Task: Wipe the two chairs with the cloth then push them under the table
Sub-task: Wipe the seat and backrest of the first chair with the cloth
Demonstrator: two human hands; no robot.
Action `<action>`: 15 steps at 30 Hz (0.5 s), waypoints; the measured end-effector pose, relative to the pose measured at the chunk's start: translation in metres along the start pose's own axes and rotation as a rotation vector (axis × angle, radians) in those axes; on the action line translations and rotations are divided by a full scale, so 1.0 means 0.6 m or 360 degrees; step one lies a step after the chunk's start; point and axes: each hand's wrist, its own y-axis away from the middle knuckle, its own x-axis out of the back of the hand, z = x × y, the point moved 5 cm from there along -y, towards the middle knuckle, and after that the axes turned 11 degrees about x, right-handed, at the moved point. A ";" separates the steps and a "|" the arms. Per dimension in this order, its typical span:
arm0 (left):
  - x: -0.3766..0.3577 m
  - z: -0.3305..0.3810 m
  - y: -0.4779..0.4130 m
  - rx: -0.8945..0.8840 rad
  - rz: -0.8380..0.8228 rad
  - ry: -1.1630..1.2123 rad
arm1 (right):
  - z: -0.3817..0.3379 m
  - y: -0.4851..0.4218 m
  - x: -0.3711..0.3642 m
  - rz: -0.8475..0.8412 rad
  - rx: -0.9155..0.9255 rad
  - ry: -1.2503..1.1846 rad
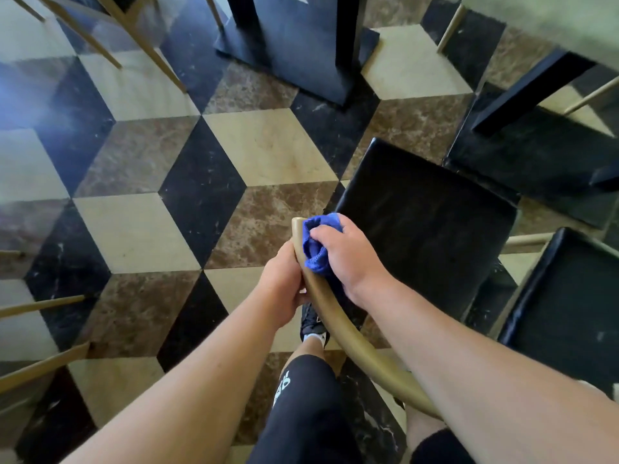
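A chair with a black seat [425,226] and a curved gold backrest [338,319] stands right in front of me. My left hand [284,283] grips the backrest near its left end. My right hand [348,256] is closed on a bunched blue cloth [316,242], pressed against the inner side of the backrest near its tip. A second chair with a black seat [566,316] stands at the lower right, touching or very close to the first. The table [549,21] shows as a pale top at the upper right, on a black leg [532,92].
The floor is a cube-pattern of black, cream and brown tiles. A black table pedestal base [294,48] stands at top centre. Gold chair legs [43,303] reach in from the left edge and top left [110,35]. My own legs and a black shoe [313,323] are below the backrest.
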 end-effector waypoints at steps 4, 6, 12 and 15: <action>-0.010 -0.007 0.017 0.0020 -0.0092 0.0295 | -0.052 0.006 -0.033 0.0040 0.0562 0.0767; -0.008 -0.003 0.019 0.0006 -0.0154 0.0375 | -0.064 0.012 -0.047 0.0017 0.0738 0.1019; -0.008 -0.005 0.024 -0.0104 -0.0463 0.0532 | -0.049 0.062 -0.053 -0.0053 0.0889 0.1387; -0.004 -0.005 0.024 -0.0025 -0.0465 0.0422 | -0.015 0.113 -0.027 -0.0201 0.0918 0.1565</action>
